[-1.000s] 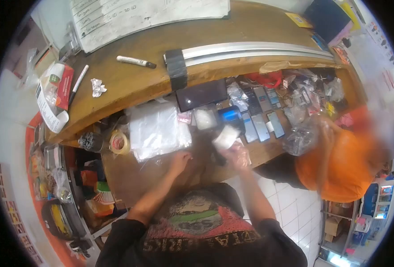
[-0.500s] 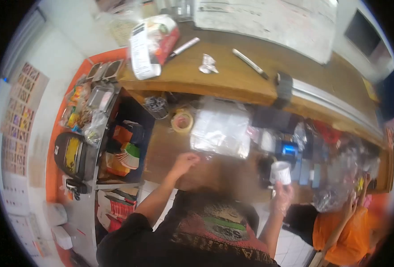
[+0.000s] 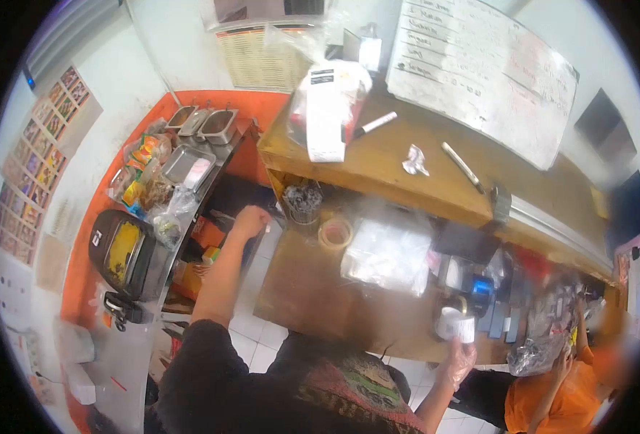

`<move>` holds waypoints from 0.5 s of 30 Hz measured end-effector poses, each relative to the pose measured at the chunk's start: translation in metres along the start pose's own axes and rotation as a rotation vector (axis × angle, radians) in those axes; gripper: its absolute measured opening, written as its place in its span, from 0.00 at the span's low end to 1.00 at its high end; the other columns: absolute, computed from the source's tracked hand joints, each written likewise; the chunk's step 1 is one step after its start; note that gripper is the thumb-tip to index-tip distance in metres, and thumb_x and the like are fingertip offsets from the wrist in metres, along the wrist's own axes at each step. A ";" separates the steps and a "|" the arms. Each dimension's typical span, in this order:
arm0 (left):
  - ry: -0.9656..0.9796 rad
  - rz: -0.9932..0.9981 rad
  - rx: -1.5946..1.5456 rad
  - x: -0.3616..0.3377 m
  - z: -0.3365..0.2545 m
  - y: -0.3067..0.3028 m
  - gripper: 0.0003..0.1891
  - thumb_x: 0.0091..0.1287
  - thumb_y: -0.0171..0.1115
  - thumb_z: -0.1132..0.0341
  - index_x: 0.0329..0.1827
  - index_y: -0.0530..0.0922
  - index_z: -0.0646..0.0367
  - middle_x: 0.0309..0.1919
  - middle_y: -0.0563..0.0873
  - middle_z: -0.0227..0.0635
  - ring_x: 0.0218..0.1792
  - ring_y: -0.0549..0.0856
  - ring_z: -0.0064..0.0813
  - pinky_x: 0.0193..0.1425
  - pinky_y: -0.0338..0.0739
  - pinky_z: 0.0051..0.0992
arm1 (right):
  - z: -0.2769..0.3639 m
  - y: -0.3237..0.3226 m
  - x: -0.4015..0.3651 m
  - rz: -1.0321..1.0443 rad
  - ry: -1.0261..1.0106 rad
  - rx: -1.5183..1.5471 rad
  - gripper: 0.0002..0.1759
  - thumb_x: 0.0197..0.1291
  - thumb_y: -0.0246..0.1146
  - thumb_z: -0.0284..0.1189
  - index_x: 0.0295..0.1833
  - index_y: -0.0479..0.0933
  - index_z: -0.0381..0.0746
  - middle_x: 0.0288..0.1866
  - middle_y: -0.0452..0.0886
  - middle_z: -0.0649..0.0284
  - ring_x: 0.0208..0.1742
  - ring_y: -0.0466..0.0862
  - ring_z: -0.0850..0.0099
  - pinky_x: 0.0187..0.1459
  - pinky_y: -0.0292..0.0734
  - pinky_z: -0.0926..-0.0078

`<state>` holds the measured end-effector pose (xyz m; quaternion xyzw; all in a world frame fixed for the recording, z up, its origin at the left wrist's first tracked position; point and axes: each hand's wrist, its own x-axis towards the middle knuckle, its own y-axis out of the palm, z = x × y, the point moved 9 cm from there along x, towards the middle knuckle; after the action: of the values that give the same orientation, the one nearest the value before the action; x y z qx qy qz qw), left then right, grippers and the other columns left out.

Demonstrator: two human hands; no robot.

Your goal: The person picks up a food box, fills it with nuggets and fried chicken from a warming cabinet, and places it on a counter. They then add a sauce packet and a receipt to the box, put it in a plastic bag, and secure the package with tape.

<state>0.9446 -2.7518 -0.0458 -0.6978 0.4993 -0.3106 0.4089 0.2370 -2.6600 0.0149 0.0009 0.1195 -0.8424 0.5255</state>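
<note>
My right hand [image 3: 459, 363], in a clear plastic glove, is closed around the lower part of a small white cup [image 3: 456, 325] with a printed label. It holds the cup up over the front edge of the brown table [image 3: 312, 289]. My left hand [image 3: 251, 220], bare, reaches out left of the table, with its fingers curled together. A tiny pale spot shows at its fingertips, too small to name. Nearest to that hand is a metal mesh cup [image 3: 303, 205] under the shelf, a short way to its right and apart from it.
A tape roll [image 3: 335, 233] and a stack of clear plastic bags [image 3: 388, 253] lie on the table. A wrapped package with a receipt [image 3: 325, 108] and markers [image 3: 463, 166] rest on the shelf above. At right is a co-worker in an orange shirt [image 3: 551, 398].
My left hand has moved from over the table's front left to beyond its left side. My right hand still holds the cup, now tilted more. The view has shifted left.
</note>
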 end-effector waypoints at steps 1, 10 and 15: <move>0.016 0.008 0.000 0.018 -0.001 -0.008 0.08 0.63 0.63 0.66 0.32 0.89 0.54 0.31 0.89 0.44 0.40 0.88 0.45 0.46 0.82 0.42 | -0.002 -0.001 -0.009 -0.033 -0.016 -0.003 0.17 0.61 0.69 0.29 0.51 0.79 0.30 0.43 0.83 0.62 0.43 0.80 0.73 0.46 0.75 0.72; -0.213 -0.120 0.293 0.149 0.035 -0.067 0.18 0.67 0.64 0.52 0.38 0.88 0.60 0.38 0.89 0.48 0.44 0.89 0.47 0.48 0.83 0.43 | 0.008 0.031 -0.090 -0.118 -0.056 0.184 0.16 0.62 0.70 0.33 0.49 0.78 0.35 0.35 0.78 0.69 0.35 0.74 0.80 0.38 0.69 0.80; -0.122 -0.216 0.218 0.199 0.085 -0.057 0.23 0.72 0.54 0.51 0.40 0.87 0.64 0.41 0.89 0.50 0.45 0.89 0.49 0.50 0.83 0.46 | 0.016 0.046 -0.123 -0.217 -0.045 0.108 0.16 0.62 0.70 0.33 0.48 0.78 0.34 0.33 0.77 0.69 0.34 0.74 0.78 0.37 0.70 0.78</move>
<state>1.1025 -2.9090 -0.0307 -0.7164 0.3589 -0.3624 0.4760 0.3350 -2.5735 0.0364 -0.0028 0.0615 -0.8993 0.4331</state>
